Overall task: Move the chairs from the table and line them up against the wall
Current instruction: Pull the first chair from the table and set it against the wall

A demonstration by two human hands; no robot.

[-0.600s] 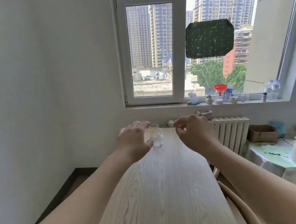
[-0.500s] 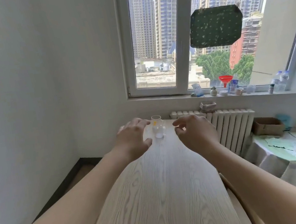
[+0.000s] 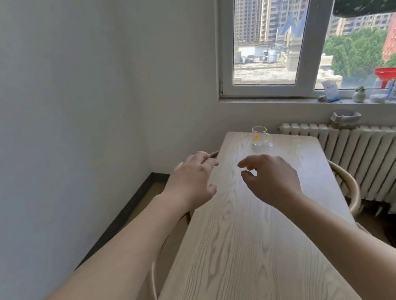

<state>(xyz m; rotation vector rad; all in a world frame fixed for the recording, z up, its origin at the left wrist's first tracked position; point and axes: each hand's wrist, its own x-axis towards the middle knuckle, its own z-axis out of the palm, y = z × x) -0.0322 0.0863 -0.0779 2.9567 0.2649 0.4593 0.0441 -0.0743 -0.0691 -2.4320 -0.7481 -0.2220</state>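
A long pale wooden table (image 3: 249,257) runs away from me toward the window. Curved light-wood chair backs (image 3: 351,186) show at its right edge, and another chair (image 3: 214,154) peeks out at the far left edge, mostly hidden by my left hand. A thin pale chair rim (image 3: 153,279) appears low on the left side. My left hand (image 3: 191,181) hovers over the table's left edge, fingers apart, holding nothing. My right hand (image 3: 270,180) hovers above the tabletop, fingers loosely curled and empty.
A clear glass (image 3: 259,139) stands at the far end of the table. A white radiator (image 3: 377,156) lines the window wall on the right. The sill holds a red funnel (image 3: 387,75) and small items. A bare grey wall (image 3: 46,121) with dark skirting stands left.
The view has swung left and down, showing more of the left wall and floor. Both hands have spread slightly and my left hand now sits over the table's left edge.
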